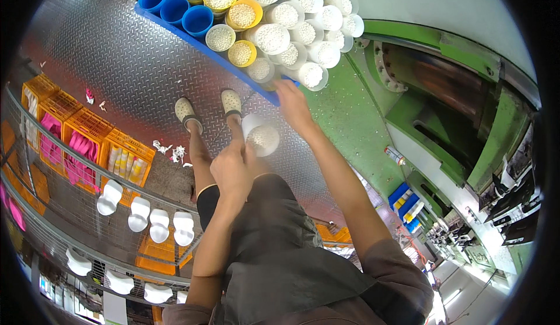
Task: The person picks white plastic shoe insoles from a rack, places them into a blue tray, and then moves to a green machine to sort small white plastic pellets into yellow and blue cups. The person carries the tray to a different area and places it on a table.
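Observation:
In front of my body, my left hand (232, 166) is closed on a translucent white cup (262, 140), which has white pellets in it. Motion blurs the cup a little. My right hand (291, 102) reaches to the near corner of a blue tray (233, 71), its fingers smeared and partly hidden beside a translucent cup. Whether they grip that cup I cannot tell. Many pellet-filled white cups (274, 39) crowd the tray, with some yellow cups (242, 14) among them. Three blue cups (197, 20) at its left end show no pellets.
Green machinery (431, 97) stands at the right. Orange crates (81, 121) with pink and yellow pieces line the left. White moulded pieces (139, 214) sit along a wire rack (116, 249). White scraps (175, 151) lie by my feet on the metal tread-plate floor (116, 56).

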A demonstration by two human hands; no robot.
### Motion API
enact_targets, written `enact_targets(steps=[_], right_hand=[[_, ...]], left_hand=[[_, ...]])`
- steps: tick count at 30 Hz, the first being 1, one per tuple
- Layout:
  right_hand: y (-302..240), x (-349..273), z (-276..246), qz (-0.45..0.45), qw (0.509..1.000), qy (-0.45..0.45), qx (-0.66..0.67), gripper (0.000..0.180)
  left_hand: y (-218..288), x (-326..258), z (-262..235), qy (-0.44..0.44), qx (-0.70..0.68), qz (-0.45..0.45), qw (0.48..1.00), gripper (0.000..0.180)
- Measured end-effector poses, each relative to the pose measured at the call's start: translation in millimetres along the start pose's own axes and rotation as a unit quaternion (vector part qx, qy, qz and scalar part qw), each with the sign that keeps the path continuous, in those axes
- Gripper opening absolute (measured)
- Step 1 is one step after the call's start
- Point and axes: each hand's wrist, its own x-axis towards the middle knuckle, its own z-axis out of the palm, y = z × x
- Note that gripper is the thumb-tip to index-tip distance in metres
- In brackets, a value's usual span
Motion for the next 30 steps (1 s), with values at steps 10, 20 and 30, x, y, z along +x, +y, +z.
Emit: enact_targets(steps=[10, 20, 30], right_hand=[[49.1, 60.1, 66.1, 0.072, 0.975, -0.172, -0.120, 0.017], [41.7, 60.4, 68.0, 0.187, 0.974, -0.117, -0.046, 0.032], [53.1, 59.2, 73.1, 0.127, 0.978, -0.124, -0.110, 0.028]], left_hand=[[-30.8, -4.5, -7.7, 0.014, -0.016, -0.071, 0.997, 0.027], [-34.8, 3.1, -7.4, 0.019, -0.084, -0.102, 0.991, 0.030], [-36.5, 9.1, -5.5, 0.027, -0.097, -0.107, 0.989, 0.031]])
